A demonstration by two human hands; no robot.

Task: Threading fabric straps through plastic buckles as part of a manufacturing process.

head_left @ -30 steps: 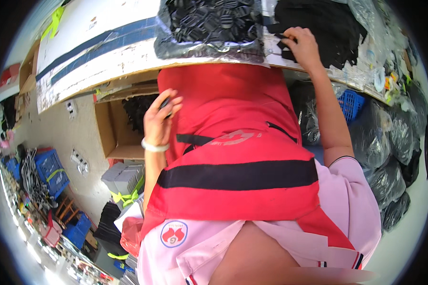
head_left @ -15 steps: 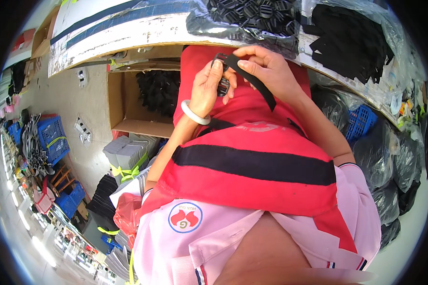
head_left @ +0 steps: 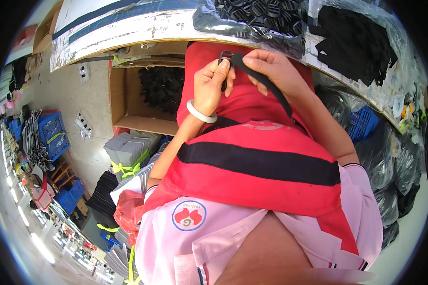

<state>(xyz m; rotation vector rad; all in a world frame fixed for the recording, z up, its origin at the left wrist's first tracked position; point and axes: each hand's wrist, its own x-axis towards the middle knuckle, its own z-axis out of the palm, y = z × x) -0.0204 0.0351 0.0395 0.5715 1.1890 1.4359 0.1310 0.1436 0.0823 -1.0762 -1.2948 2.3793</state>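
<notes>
My left hand (head_left: 208, 88) is closed around a black plastic buckle (head_left: 226, 55), its thumb on top and the frame sticking up past the fingertips. A black webbing strap (head_left: 274, 89) is pinched in my right hand (head_left: 277, 71). One end of the strap lies at the buckle; whether it passes through the slot cannot be made out. The other end hangs down below my right fingers. Both hands are over my red apron (head_left: 252, 180), just in front of the table edge. A white bangle (head_left: 200, 113) circles my left wrist.
On the worn white table (head_left: 142, 29) are a plastic bag of black buckles (head_left: 271, 16) and a pile of black straps (head_left: 356, 45). Beneath it stands an open cardboard box (head_left: 145, 124) of black pieces. Grey stacks (head_left: 128, 147) lie left, black plastic bags (head_left: 380, 156) right.
The buckle has turned more edge-on in my left hand. My right hand has shifted slightly right with the strap, whose hanging end has swung further right.
</notes>
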